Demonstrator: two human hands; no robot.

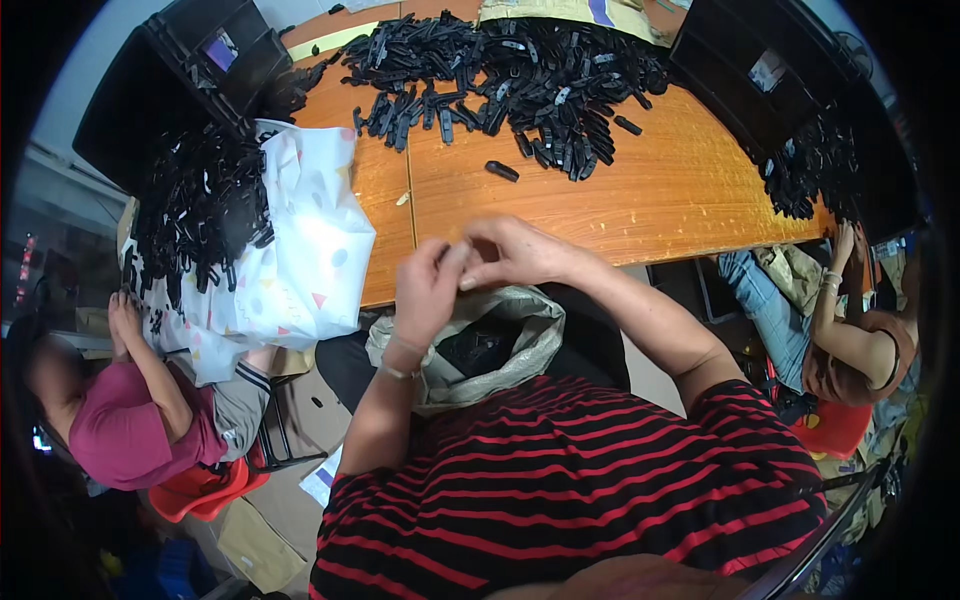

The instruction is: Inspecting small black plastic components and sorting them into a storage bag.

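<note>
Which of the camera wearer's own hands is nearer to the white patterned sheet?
Left. The left hand is just to the right of the white patterned sheet, not touching it; the right hand is farther right, beyond the left.

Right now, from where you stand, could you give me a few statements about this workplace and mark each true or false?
1. The left hand and right hand are close together above an open sack. True.
2. The heap at the table's far side is bright yellow. False: it is made of black pieces.
3. A white patterned sheet lies at the left. True.
4. The wearer's top is plain green. False: the shirt has black and red stripes.
</note>
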